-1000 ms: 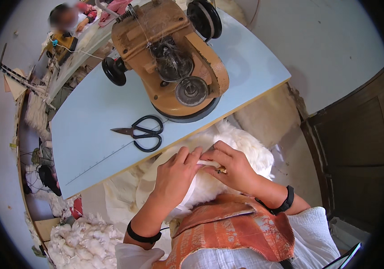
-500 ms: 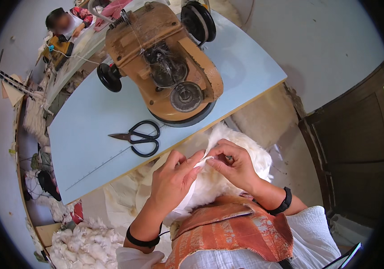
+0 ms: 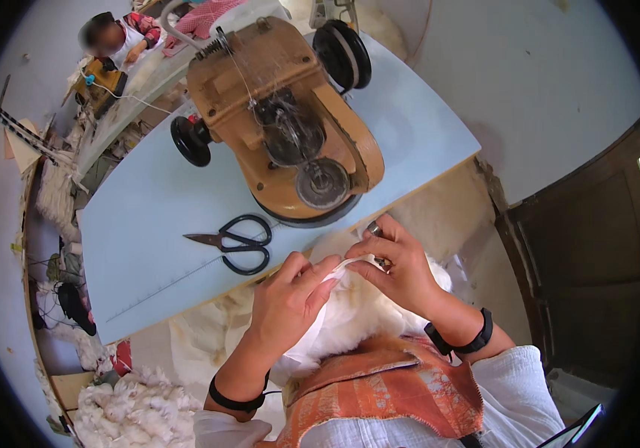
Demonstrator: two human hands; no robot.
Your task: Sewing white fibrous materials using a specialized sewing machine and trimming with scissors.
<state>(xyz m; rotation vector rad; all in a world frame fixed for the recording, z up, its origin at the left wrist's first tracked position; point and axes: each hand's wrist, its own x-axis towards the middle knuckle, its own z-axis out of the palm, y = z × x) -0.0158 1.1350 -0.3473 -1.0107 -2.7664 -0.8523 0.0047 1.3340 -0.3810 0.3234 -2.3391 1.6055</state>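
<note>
The left hand (image 3: 288,299) and the right hand (image 3: 402,272) face each other just beyond the front edge of a pale blue table with a yellowish wooden rim (image 3: 155,216), both clamped on the folded edge of a soft white fur piece (image 3: 357,310). The left thumb and forefinger are pressed together on this edge; the right thumb and fingers pinch it a little further along, and a short raised fold spans the small gap between the two grips. The rest of the fur piece hangs below the hands, above a faded orange patterned apron (image 3: 387,381) on the person's lap. A grey metal ring (image 3: 373,229) sits on a finger of the right hand, and a black band circles each wrist. On the tabletop, near the left hand but apart from it, lie dark-bladed scissors with large black loop handles (image 3: 222,237), their tip toward the left. Behind them stands a worn tan-brown sewing machine with dark metal discs and black wheels (image 3: 249,67). A heap of fluffy white fur scraps (image 3: 137,411) lies at the lower left. At the upper left, another person in a red patterned sleeve (image 3: 144,26) sits by a smaller yellow-brown machine (image 3: 103,86).
</note>
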